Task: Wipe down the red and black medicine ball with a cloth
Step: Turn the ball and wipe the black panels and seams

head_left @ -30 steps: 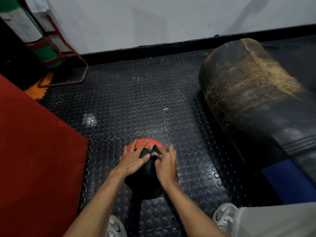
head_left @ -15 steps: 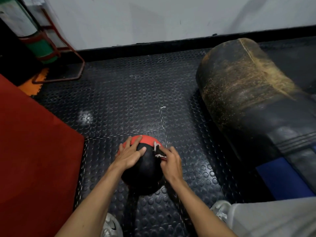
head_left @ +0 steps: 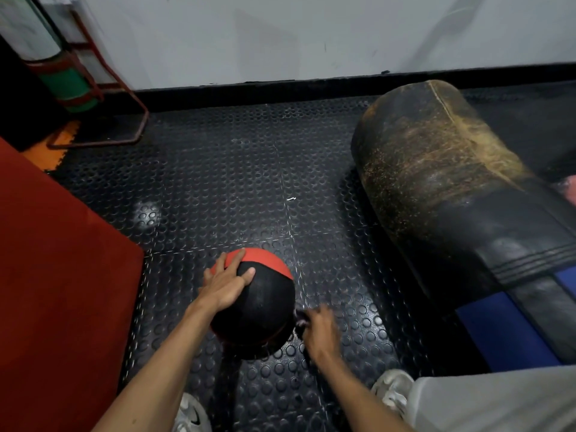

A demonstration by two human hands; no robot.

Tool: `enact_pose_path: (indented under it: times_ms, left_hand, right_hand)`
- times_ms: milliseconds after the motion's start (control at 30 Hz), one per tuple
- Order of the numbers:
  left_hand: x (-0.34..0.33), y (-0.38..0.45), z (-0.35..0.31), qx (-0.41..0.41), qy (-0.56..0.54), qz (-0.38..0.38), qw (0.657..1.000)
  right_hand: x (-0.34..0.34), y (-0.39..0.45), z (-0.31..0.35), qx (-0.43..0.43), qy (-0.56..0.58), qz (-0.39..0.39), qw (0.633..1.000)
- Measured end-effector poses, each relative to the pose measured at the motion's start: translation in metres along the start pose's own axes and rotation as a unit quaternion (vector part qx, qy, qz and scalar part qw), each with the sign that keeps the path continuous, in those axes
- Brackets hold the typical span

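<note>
A round red and black rubber medicine ball (head_left: 254, 302) sits on a black studded rubber floor (head_left: 237, 188), low and centre in the head view, between a person's two bare forearms. The left hand (head_left: 225, 283) lies flat on the ball's upper left side, fingers straight and spread across the line where red meets black. The right hand (head_left: 321, 330) is down beside the ball's lower right edge, blurred, its fingers curled around a small dark cloth (head_left: 300, 321) that touches or nearly touches the ball.

What could go wrong: the ball is smooth and round and rests on the floor with only one flat hand steadying it, so a hard sideways wipe could roll it out from under the palm, probably toward the red floor mat (head_left: 56, 275) on the left. The cloth looks bunched small, so the wipe may miss patches, and the underside against the floor is likely to be skipped unless the ball is turned.

The ball is mostly matt black on the side facing the camera, with a bright red band curving over its far top and a thin red edge low on the near side. A worn black and tan punching bag (head_left: 436, 194) lies well apart on the right.
</note>
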State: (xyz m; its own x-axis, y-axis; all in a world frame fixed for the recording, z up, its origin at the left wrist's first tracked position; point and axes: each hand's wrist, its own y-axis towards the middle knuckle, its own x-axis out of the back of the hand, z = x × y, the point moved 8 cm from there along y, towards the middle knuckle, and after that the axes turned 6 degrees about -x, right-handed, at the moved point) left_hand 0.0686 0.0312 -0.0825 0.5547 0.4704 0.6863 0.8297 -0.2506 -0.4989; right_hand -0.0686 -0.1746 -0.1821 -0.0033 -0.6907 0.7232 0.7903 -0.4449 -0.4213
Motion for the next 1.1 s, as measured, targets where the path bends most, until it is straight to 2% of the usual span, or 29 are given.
enact_pose_path:
  times_ms: [133,267,367,400,467,533,633,700,767,833,900,967,1067,1100]
  left_hand:
    - [0.001,-0.005,-0.009,0.010,0.025,-0.017,0.999]
    - [0.005,-0.009,-0.009,0.025,0.036,-0.046,0.998]
    - [0.004,-0.017,-0.007,0.039,0.054,-0.085,0.994]
    - [0.003,-0.020,-0.008,0.045,0.062,-0.094,0.993]
    - [0.002,-0.025,-0.009,0.056,0.072,-0.103,0.990]
    - [0.005,-0.028,-0.009,0.061,0.072,-0.098,0.991]
    - [0.012,-0.034,-0.006,0.048,0.055,-0.085,0.994]
    - [0.009,-0.040,-0.009,0.031,0.058,-0.075,0.995]
    - [0.009,-0.044,-0.018,0.023,0.084,-0.069,0.994]
    - [0.016,-0.043,-0.032,0.005,0.103,-0.086,0.991]
    - [0.022,-0.036,-0.044,-0.028,0.101,-0.100,0.990]
    - [0.018,-0.020,-0.044,-0.041,0.057,-0.057,0.996]
    - [0.009,0.004,-0.031,-0.036,-0.026,0.023,0.999]
    - [0.008,0.014,-0.025,-0.036,-0.042,0.025,0.998]
  right_hand:
    - [-0.056,-0.020,-0.015,0.007,-0.119,0.149,0.982]
    - [-0.056,-0.023,-0.012,0.017,-0.160,0.166,0.973]
    - [-0.055,-0.020,-0.010,-0.010,-0.123,0.204,0.971]
    - [-0.051,-0.017,-0.008,-0.012,-0.094,0.188,0.978]
    - [-0.025,-0.011,0.000,-0.001,-0.028,0.077,0.997]
    - [0.009,-0.011,0.006,-0.013,0.044,-0.031,0.998]
    - [0.045,-0.013,0.023,-0.007,0.163,-0.088,0.983]
    - [0.059,-0.015,0.048,0.062,0.134,-0.080,0.986]
    - [0.068,-0.020,0.078,0.146,0.046,-0.063,0.986]
    - [0.070,-0.023,0.102,0.195,0.004,-0.044,0.980]
    - [0.075,-0.018,0.111,0.183,0.047,-0.036,0.981]
    - [0.081,-0.001,0.104,0.132,0.121,-0.043,0.983]
    - [0.081,0.022,0.089,0.075,0.167,-0.051,0.982]
    - [0.081,0.025,0.086,0.066,0.177,-0.047,0.981]
